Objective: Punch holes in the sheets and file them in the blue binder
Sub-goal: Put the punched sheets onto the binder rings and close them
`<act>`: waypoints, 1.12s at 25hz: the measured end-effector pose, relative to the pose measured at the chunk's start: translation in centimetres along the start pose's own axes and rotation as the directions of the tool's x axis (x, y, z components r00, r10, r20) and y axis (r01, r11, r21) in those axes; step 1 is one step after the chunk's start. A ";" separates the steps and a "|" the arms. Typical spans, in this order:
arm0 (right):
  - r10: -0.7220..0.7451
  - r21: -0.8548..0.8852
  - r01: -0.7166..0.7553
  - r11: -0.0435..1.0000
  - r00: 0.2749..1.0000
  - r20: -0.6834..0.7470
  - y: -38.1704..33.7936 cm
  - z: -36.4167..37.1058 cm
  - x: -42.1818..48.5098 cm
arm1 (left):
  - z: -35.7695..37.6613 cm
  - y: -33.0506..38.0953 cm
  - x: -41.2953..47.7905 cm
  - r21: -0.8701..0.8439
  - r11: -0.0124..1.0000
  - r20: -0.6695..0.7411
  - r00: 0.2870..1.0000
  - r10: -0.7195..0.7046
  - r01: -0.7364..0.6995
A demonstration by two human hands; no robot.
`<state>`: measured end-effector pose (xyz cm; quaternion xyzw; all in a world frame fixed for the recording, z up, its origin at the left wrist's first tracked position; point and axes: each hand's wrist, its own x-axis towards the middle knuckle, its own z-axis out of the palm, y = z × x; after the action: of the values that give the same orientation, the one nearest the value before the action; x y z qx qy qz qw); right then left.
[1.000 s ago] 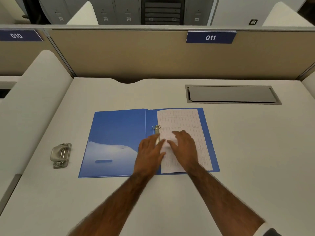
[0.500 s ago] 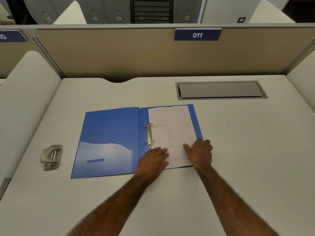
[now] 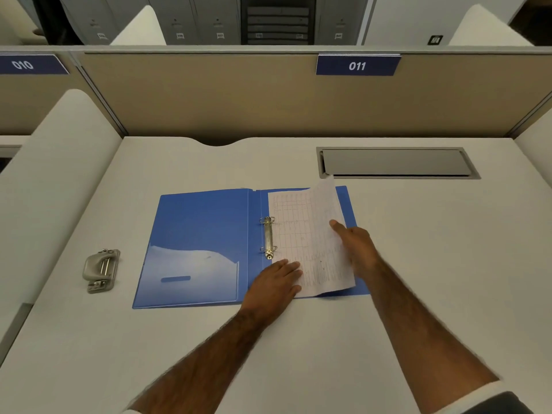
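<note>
The blue binder (image 3: pixel 203 228) lies open on the desk, its metal ring mechanism (image 3: pixel 268 237) at the spine. White gridded sheets (image 3: pixel 301 231) sit on the right half, against the rings. My right hand (image 3: pixel 357 246) pinches the sheets' right edge, thumb on top, and that edge is lifted and curled up off the cover. My left hand (image 3: pixel 274 282) rests flat on the sheets' lower left corner, just below the rings. A grey metal hole punch (image 3: pixel 101 270) stands on the desk to the left of the binder, apart from both hands.
A grey cable hatch (image 3: pixel 394 162) is set into the desk behind the binder at the right. A tan partition (image 3: pixel 239 97) with a blue "011" label (image 3: pixel 357 65) closes off the back. White side dividers flank the desk.
My right hand slid off the sheets' bottom edge to their right edge and lifted it. My left hand came down from the rings to the lower left corner and stayed there.
</note>
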<state>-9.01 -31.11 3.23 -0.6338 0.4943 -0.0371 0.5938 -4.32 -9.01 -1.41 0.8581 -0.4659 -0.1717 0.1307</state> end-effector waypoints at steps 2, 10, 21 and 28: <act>-0.020 -0.088 0.022 0.996 0.999 0.026 -0.1 -0.6 0.7 | 0.0 -0.1 0.0 0.002 1.000 -0.004 1.000 0.002 -0.002; -0.232 -0.240 0.227 0.944 0.973 0.007 -2.5 -1.7 -0.3 | -3.2 -1.6 0.4 -0.334 0.924 -0.309 0.905 -0.293 0.185; -0.273 -0.199 0.280 0.939 0.960 0.059 -3.7 -2.4 -3.0 | -6.4 -5.8 4.7 -0.792 0.472 0.072 0.826 -0.559 0.388; -0.268 -0.249 0.274 0.929 0.962 0.060 -2.8 -0.9 -2.9 | -6.5 -5.6 5.3 -0.786 0.455 0.136 0.835 -0.534 0.419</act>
<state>-9.38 -30.37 7.26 -0.7674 0.3952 -0.0470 0.5027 5.34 -10.05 1.43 0.8138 -0.0717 -0.3322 0.4715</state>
